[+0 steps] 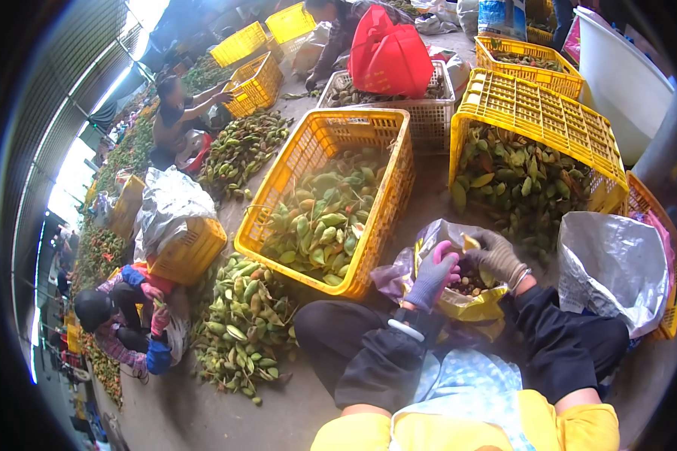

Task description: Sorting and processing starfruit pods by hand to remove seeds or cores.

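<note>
My left hand [433, 277], in a purple and pink glove, is over the left side of an open plastic sack [474, 310] between my knees; whether it holds anything I cannot tell. My right hand [493, 256], in a brownish glove, grips a small yellowish pod piece [470, 242] above the sack's mouth. Dark, round seeds or nuts [467, 282] lie in the sack. Just beyond, green pods [519, 180] spill from a tipped yellow plastic crate [547, 107]. To the left a yellow crate [338, 290] holds more green pods [321, 225].
Loose pods [242, 327] are heaped on the concrete floor at left. A silvery sack [615, 265] stands open at right. A white crate [423, 127] carries a red bag [389, 56]. Co-workers sit at left [124, 321] and farther back [175, 121], beside crates and heaps.
</note>
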`<action>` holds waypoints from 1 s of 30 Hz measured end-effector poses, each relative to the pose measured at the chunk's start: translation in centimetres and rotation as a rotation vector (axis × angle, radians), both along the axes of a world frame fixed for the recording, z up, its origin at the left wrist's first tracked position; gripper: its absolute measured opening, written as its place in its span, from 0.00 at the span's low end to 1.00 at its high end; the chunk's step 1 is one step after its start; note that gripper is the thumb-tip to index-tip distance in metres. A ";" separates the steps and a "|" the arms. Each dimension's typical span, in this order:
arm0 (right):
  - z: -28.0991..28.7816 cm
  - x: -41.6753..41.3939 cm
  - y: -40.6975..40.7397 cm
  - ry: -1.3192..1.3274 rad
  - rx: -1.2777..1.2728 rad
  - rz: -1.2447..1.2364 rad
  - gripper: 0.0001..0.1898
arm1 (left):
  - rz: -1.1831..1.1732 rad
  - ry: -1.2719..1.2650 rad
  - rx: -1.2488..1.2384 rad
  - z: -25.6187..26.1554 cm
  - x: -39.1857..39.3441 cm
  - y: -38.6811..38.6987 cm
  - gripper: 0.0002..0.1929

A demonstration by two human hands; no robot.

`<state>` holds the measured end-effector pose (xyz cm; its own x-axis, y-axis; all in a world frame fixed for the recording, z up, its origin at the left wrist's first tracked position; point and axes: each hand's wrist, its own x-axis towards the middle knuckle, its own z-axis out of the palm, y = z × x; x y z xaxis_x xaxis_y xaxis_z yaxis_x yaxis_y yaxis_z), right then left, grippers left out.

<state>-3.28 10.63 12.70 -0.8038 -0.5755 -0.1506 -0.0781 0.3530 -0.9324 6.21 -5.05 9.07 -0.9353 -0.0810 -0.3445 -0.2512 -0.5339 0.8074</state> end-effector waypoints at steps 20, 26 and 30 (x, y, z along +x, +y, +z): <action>7.6 -9.1 23.6 0.363 1.246 0.080 0.14 | -0.058 0.015 0.069 -0.2 -1.8 2.1 0.19; 10.1 -4.3 8.3 0.538 0.499 0.104 0.15 | -0.018 0.023 0.032 -0.1 -1.0 1.6 0.19; 9.3 0.4 1.8 0.199 0.126 0.151 0.13 | -0.011 0.015 0.014 -0.5 -1.0 1.3 0.18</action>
<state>-2.90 12.45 22.01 -0.7312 -0.6779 -0.0761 -0.3158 0.4353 -0.8431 5.22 -3.75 8.52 -0.9413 -0.0659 -0.3311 -0.2448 -0.5421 0.8039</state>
